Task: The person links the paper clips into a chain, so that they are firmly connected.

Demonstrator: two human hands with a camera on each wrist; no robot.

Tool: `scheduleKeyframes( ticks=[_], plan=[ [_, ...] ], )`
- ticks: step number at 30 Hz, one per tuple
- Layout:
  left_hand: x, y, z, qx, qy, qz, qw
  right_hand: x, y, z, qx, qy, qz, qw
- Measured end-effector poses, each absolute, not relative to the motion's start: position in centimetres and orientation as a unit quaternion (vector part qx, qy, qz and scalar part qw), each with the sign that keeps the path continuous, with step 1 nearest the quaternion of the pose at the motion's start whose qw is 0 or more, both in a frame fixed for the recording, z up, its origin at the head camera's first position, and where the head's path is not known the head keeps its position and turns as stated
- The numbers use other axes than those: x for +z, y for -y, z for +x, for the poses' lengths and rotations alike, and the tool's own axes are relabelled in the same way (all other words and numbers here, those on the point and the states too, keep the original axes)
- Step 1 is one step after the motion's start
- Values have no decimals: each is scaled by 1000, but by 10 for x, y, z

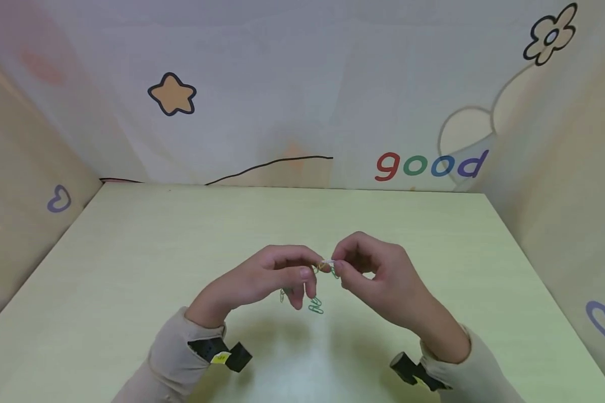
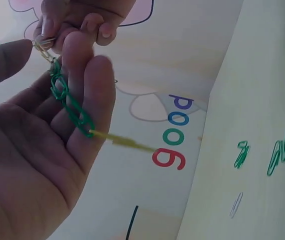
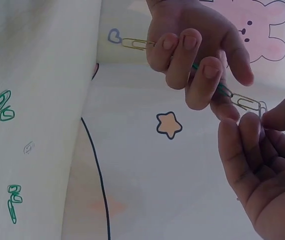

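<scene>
A chain of linked paper clips [image 2: 72, 105], green in the middle with yellow clips toward both ends, runs across the inner side of the fingers of my left hand [image 1: 267, 274]. These fingers bend loosely round the chain, and a yellow clip [image 3: 134, 44] sticks out past the hand. The left thumb is beside the other yellow clip [image 3: 246, 102]. My right hand [image 1: 383, 280] pinches a whitish paper clip [image 3: 261, 111] between thumb and finger, right at that yellow clip's end. The fingertips partly hide where the two clips meet.
Below the hands, green paper clips [image 1: 315, 305] lie on the pale table [image 1: 181, 224]. The left wrist view shows two groups of green clips, with a whitish clip [image 2: 236, 205] near them. Printed cloth walls [image 1: 257, 84] stand behind and at both sides.
</scene>
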State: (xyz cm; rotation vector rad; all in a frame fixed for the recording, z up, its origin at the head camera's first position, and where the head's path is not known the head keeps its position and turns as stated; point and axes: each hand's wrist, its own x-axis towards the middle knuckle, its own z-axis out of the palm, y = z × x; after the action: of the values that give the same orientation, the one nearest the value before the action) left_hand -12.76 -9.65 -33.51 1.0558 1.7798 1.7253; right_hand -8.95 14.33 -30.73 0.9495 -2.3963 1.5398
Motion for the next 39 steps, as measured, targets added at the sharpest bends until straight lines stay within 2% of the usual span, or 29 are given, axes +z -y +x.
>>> scheduleKeyframes(
  ticks=[3, 7, 16, 20, 23, 29, 36, 39],
  plan=[
    [-337, 94, -127, 637, -619, 392, 240, -307, -143, -88, 505, 795, 327, 78],
    [-336, 93, -125, 653, -604, 394, 231, -307, -141, -87, 490, 796, 343, 91],
    [-326, 101, -122, 655, -655, 342, 159, -306, -138, -89, 479, 788, 368, 118],
    [-319, 112, -123, 650, -676, 327, 116, -309, -138, -94, 481, 795, 351, 116],
    [-314, 122, -124, 651, -686, 311, 90, -315, -138, -100, 478, 816, 313, 90],
    [-312, 134, -129, 669, -683, 289, 44, -342, -136, -118, 448, 862, 236, -13],
    [-309, 135, -134, 683, -680, 266, 33, -377, -128, -134, 357, 897, 225, -130],
    [-308, 136, -133, 686, -679, 259, 35, -388, -127, -136, 325, 900, 243, -160]
  ],
)
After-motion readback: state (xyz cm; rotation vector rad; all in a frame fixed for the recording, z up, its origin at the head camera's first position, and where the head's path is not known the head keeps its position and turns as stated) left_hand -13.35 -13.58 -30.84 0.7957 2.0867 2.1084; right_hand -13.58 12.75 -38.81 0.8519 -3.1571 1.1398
